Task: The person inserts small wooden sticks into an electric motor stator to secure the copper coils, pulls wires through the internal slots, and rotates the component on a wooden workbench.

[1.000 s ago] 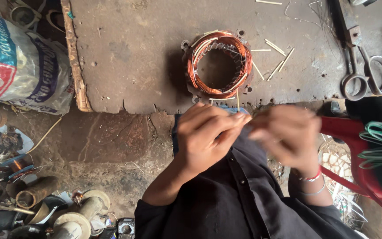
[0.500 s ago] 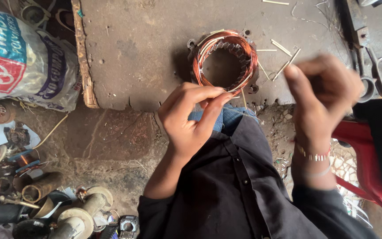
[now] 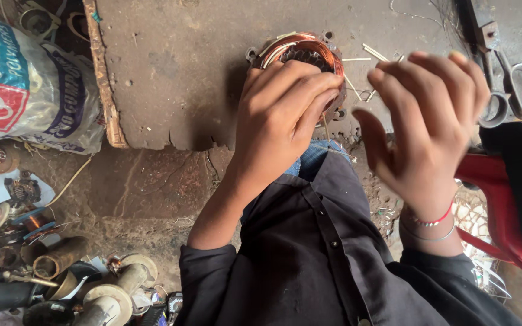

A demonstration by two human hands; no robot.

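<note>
My left hand (image 3: 285,115), fingers pressed together, rests on the copper-wound stator (image 3: 303,54) lying on the bench (image 3: 176,66) just beyond it, while my right hand (image 3: 424,121) hovers beside it, spread and empty.

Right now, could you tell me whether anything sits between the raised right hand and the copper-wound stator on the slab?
Nothing visible does. The right hand hovers open beside the stator; only thin sticks lie flat on the slab between them. The left hand covers the stator's near side.
</note>
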